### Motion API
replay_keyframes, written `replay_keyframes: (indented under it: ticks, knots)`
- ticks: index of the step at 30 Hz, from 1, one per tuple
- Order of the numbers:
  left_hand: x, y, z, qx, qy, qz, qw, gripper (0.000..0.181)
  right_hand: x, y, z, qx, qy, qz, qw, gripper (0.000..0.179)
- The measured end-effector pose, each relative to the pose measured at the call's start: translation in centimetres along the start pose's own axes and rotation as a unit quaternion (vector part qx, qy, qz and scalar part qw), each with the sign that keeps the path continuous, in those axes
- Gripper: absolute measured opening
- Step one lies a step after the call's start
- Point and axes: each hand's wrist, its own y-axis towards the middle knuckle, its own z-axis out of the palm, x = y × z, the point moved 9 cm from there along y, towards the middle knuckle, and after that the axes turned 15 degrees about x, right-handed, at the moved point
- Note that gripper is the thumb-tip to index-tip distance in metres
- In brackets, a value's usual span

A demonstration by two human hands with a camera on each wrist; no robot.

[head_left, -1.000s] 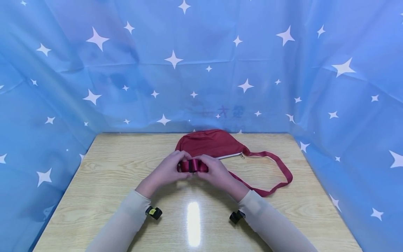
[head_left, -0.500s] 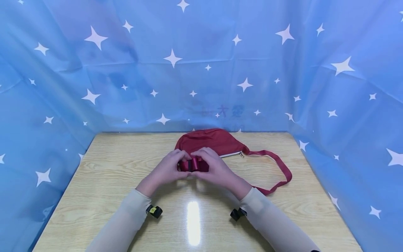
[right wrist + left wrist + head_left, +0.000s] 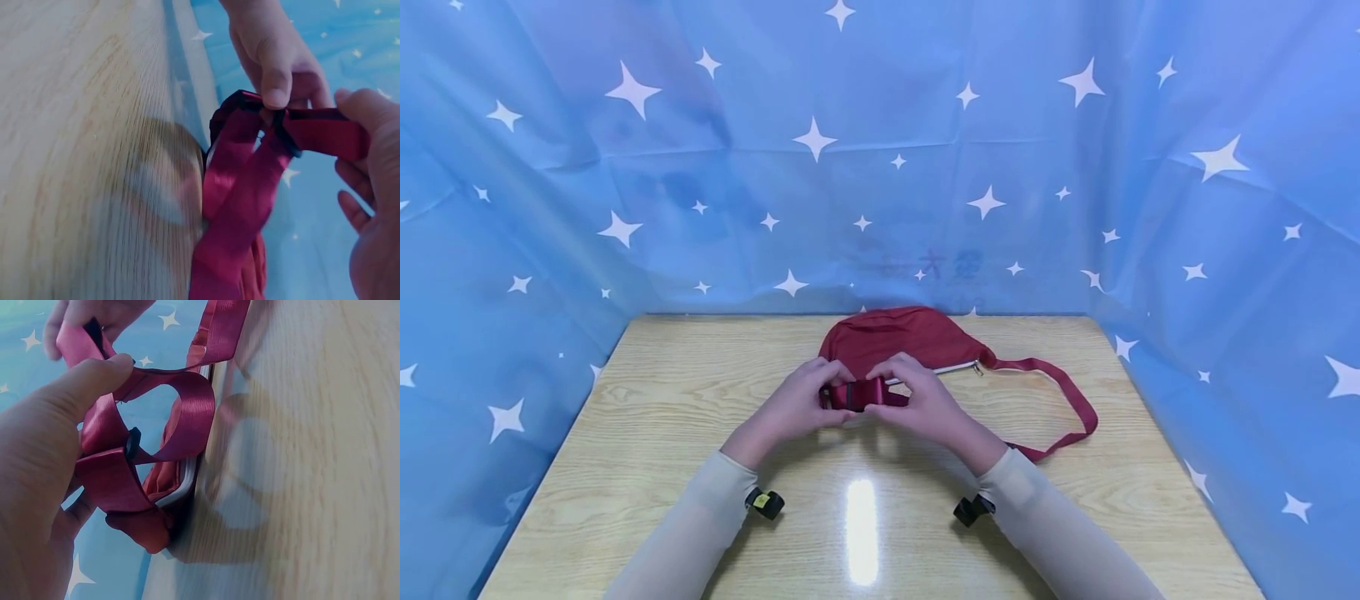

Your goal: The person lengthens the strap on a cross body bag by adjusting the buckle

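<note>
A dark red waist bag [image 3: 902,337] with a silver zipper lies at the table's back edge. Its red strap [image 3: 1078,408] loops out to the right and comes back between the hands. In front of the bag, my left hand [image 3: 793,404] pinches the strap close to a black slider buckle [image 3: 285,132], thumb on the near side. My right hand [image 3: 928,408] holds a folded loop of strap [image 3: 328,134] that comes out of this slider, between thumb and fingers. A second black piece [image 3: 132,444] sits lower on the strap, in the left wrist view.
The light wooden table [image 3: 662,400] carries the bag and strap. A blue curtain [image 3: 737,208] with white stars stands behind the table and along both sides. A bright light reflection [image 3: 861,533] shows on the tabletop near the front.
My right hand let its fingers spread around the strap loop, then shifted slightly right with it. The loop now reaches further out from the slider. The left hand stays nearly still.
</note>
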Motion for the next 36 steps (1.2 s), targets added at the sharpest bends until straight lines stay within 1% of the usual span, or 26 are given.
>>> replay_keyframes:
  ticks: [4,8,11,14,17,19,21,23,26,28,30,33,36]
  knots:
    - [0.3,-0.2,0.1,0.0,0.0,-0.003,1.0,0.046,-0.4,-0.4,-0.4,-0.013,0.022,-0.008,0.9996,0.043]
    - [0.4,-0.2,0.2,-0.001,0.0,-0.003,1.0,0.047,-0.8,-0.6,-0.3,-0.001,0.016,-0.006,0.9999,0.045]
    - [0.4,-0.3,0.2,-0.002,-0.001,-0.006,1.0,0.047,-1.0,-0.7,-0.2,0.01,0.012,-0.006,0.9999,0.052]
    - [0.5,-0.3,0.3,-0.003,-0.004,-0.012,0.9999,0.047,-1.6,-1.1,-0.1,0.014,0.018,0.004,0.9997,0.061]
    - [0.5,-0.3,0.3,-0.002,-0.009,-0.015,0.9998,0.047,-2.6,-1.8,0.0,0.014,0.014,0.046,0.9988,0.063]
    - [0.6,-0.2,0.3,-0.001,-0.014,-0.019,0.9997,0.047,-3.7,-2.4,0.3,0.018,-0.004,0.093,0.9955,0.061]
    - [0.7,-0.2,0.3,0.002,-0.018,-0.026,0.9995,0.047,-4.8,-3.0,0.7,0.024,-0.025,0.146,0.9887,0.055]
    - [0.9,-0.2,0.3,0.005,-0.021,-0.034,0.9992,0.047,-5.8,-3.5,1.0,0.03,-0.051,0.191,0.9799,0.05]
    - [1.0,-0.2,0.4,0.009,-0.024,-0.041,0.9988,0.048,-6.8,-4.1,1.4,0.03,-0.073,0.237,0.9684,0.045]
    - [1.0,-0.2,0.4,0.011,-0.025,-0.042,0.9987,0.048,-7.1,-4.3,1.5,0.026,-0.081,0.254,0.9635,0.042]
    - [1.0,-0.2,0.4,0.012,-0.027,-0.041,0.9987,0.048,-7.3,-4.4,1.6,0.024,-0.08,0.263,0.9611,0.037]
    - [1.1,-0.2,0.4,0.013,-0.03,-0.04,0.9986,0.047,-7.3,-4.5,1.5,0.022,-0.072,0.257,0.9635,0.026]
    - [1.2,-0.2,0.4,0.012,-0.031,-0.04,0.9987,0.047,-7.1,-4.6,0.9,0.014,-0.072,0.239,0.9682,0.018]
